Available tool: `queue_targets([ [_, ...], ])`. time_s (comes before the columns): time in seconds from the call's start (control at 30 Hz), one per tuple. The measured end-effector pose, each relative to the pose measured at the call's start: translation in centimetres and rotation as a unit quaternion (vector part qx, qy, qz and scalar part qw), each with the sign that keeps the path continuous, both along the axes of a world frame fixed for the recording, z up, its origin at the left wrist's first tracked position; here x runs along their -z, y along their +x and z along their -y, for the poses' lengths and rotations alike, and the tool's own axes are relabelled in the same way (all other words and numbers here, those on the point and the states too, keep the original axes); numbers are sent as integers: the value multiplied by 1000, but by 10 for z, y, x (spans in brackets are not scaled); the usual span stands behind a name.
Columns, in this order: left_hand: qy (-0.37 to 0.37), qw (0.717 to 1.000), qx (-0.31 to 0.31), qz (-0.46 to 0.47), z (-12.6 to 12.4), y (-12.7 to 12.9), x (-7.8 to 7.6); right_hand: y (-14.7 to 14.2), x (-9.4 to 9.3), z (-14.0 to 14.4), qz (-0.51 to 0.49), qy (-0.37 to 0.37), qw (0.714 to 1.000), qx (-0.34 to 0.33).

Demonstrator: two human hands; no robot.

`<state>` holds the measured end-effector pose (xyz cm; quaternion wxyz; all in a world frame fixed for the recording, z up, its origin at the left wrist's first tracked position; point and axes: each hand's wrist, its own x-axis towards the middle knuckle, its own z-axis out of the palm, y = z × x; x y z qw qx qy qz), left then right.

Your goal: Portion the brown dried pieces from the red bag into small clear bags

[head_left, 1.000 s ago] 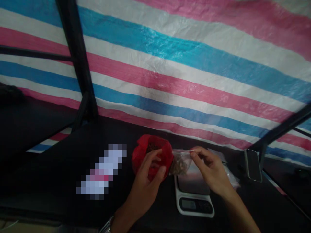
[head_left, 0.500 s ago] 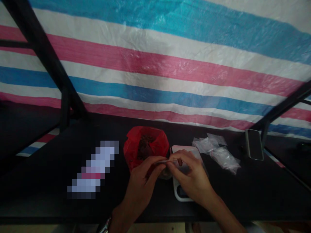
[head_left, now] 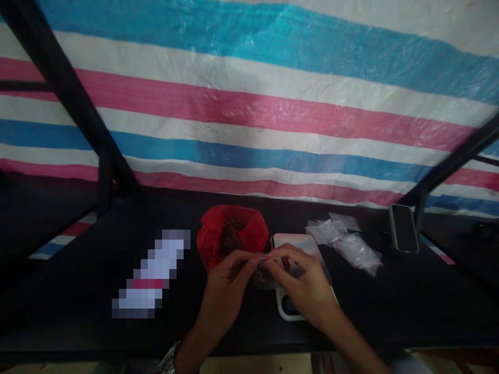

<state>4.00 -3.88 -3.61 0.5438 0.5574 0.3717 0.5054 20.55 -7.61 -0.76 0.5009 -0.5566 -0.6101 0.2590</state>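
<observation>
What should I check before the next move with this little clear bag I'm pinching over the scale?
1. Both hands on the bag's top edge: ok. The left hand and right hand pinch the strip of the small clear bag from either side.
2. Bag holds contents: ok, brown bits show inside.
3. Top strip fully closed: cannot tell, fingers cover it.
4. Scale free to take the bag: not ok, the right hand lies over it and its display is hidden.
5. Red bag standing open, upright: ok, beside the scale.
6. Spare clear bags within reach: ok, right of the scale.
</observation>
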Motion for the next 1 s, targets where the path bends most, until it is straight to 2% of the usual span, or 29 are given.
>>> queue_targets([
  [0.3, 6, 1000, -1, -6, 1, 1, 0, 0, 0, 4, -35, -8, 999, 14],
  [0.53, 14, 1000, 12, -16, 3, 1, -1, -2, -7, 5, 2, 9, 1000, 25],
  [0.8, 78, 995, 68, -13, 1, -6, -3, -3, -11, 8, 51, 16, 999, -7],
  [0.9, 91, 993, 65, -39, 4, -7, 0, 8, -18, 4, 70, 24, 997, 21],
  [1.0, 117, 991, 7, -58, 8, -10, 6, 34, -29, -18, 100, 57, 987, 109],
])
